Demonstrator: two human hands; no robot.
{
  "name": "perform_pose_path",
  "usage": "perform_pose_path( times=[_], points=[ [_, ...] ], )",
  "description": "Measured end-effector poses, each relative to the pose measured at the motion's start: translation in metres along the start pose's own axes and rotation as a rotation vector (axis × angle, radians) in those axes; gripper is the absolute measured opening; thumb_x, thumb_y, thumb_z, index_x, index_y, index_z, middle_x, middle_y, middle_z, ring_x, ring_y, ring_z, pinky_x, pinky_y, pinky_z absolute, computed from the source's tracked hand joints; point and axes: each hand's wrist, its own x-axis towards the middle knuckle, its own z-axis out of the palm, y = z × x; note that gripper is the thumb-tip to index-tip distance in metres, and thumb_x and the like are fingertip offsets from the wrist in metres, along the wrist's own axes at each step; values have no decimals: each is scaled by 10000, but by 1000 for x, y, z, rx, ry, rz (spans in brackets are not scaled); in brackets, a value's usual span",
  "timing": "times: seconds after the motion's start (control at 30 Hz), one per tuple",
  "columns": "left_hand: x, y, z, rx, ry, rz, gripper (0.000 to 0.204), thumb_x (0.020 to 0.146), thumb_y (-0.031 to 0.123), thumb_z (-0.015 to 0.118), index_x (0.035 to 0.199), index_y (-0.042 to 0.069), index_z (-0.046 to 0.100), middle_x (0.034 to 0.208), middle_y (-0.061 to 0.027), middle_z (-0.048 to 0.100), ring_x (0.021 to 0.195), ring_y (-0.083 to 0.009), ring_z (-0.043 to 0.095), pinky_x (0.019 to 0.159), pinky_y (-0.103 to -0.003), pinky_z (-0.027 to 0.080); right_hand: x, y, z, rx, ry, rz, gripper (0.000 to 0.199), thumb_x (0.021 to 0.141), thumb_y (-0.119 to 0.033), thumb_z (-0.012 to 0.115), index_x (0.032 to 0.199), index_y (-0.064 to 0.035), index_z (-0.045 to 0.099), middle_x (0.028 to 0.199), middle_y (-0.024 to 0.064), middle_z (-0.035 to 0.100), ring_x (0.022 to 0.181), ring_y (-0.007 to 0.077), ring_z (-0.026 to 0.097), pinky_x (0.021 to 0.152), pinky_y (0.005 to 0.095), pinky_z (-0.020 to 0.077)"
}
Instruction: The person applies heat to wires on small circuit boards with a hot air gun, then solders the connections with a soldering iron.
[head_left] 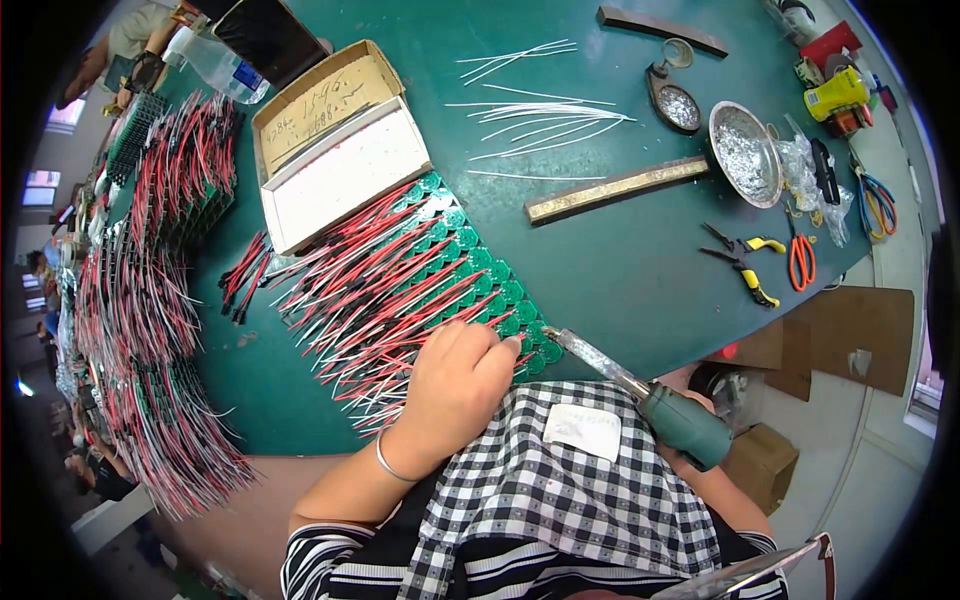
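Note:
My left hand (455, 385) is closed, thumb and forefinger pressed together over the near end of a panel of round green circuit boards (500, 290). Whatever lies between those fingertips is hidden. Red and white wires (370, 285) fan out leftward from the boards, some passing beside my left hand. A soldering iron (685, 425) with a green handle is gripped in my right hand (688, 462), which the handle largely covers. Its tip points left and meets or nearly meets the boards at the panel's right edge, just right of my left fingertips.
Bundles of wired boards (135, 320) line the left side. A cardboard box (345, 175) stands behind the panel. Loose white wires (540, 120), a metal bar (615, 190), a metal bowl (745, 155), pliers (745, 262) and orange-handled cutters (802, 262) lie toward the far right.

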Motion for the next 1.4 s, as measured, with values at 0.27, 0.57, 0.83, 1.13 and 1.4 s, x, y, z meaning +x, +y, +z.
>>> perform_pose_path(
  times=[0.27,0.57,0.83,1.13,1.4],
  points=[
    [1,-1,3,-9,22,-7,181,670,-18,675,830,40,614,736,-61,518,677,-225,522,622,-337,428,0,9,13,-18,51,-125,191,805,-190,626,913,-38,670,940,102,669,884,264,641,823,367,500],
    [0,-2,2,-16,5,-2,195,665,-21,676,843,37,619,734,-64,511,675,-230,521,612,-339,428,0,11,14,129,-15,-112,516,759,-106,697,1192,44,459,967,112,667,876,214,659,763,268,520],
    [3,-1,3,-18,-8,-2,188,666,-20,671,839,32,617,736,-69,507,682,-237,525,614,-344,430,14,2,5,-106,25,-234,324,774,-166,671,1040,-1,587,941,105,665,796,190,656,719,255,520],
    [3,-1,1,-8,-26,-4,160,690,-3,667,837,31,615,748,-74,507,698,-243,530,624,-350,436,9,-2,1,186,28,142,275,786,-240,647,967,-33,637,905,98,660,774,239,643,704,307,508],
    [4,1,0,6,-38,-7,144,703,4,663,834,27,609,751,-80,511,713,-249,535,632,-358,439,-8,5,5,184,107,128,282,796,-232,646,994,-31,631,966,111,640,903,280,610,816,364,470]
  ],
)
